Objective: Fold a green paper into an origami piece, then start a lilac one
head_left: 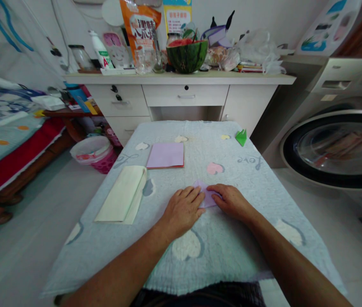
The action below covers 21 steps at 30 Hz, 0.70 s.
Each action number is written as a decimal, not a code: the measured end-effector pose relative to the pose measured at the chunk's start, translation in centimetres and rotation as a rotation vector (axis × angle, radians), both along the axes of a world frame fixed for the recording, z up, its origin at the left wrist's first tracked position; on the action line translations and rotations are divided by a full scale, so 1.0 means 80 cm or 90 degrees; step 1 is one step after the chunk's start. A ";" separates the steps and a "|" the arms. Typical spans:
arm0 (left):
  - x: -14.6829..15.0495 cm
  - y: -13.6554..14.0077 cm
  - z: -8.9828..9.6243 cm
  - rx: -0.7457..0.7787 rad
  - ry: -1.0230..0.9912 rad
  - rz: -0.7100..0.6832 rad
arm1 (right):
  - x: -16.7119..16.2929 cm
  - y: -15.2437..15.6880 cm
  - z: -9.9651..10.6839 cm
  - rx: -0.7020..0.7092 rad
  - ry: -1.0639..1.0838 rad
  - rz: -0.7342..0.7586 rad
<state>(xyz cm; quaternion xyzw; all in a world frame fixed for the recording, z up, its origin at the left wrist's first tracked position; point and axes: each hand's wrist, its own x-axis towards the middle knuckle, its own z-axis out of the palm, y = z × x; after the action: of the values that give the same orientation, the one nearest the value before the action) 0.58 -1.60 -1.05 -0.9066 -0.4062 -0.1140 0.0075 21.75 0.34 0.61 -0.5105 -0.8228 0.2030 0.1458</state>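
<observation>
A small folded piece of purple paper (209,199) lies on the cloth-covered table between my hands. My left hand (184,209) rests flat over its left side, fingers stretched out and covering part of it. On the other side, my right hand (232,201) has its fingers bent, with the index finger and thumb on the paper's right part. The paper's exact folds are partly hidden under the fingers. Farther back on the left sits a stack of square purple paper (165,154) with a red edge showing beneath.
A folded cream cloth or paper (122,194) lies at the table's left. A green folded paper piece (241,137) is near the far right corner. Behind stands a cabinet (185,94) bearing half a watermelon (187,57). A washing machine (337,128) stands at right, a pink bin (102,160) at left.
</observation>
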 end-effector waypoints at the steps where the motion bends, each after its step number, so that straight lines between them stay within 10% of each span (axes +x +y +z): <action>1: 0.000 0.000 0.000 -0.002 0.003 0.002 | 0.000 0.000 0.000 -0.002 -0.001 -0.001; 21: 0.003 0.000 -0.001 -0.005 0.013 0.033 | 0.002 0.001 -0.004 -0.002 0.023 -0.010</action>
<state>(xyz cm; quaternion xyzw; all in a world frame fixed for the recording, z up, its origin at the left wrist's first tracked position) 0.83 -1.61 -1.10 -0.8968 -0.4301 -0.1031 0.0108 21.94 0.45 0.29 -0.5136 -0.8155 0.2123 0.1615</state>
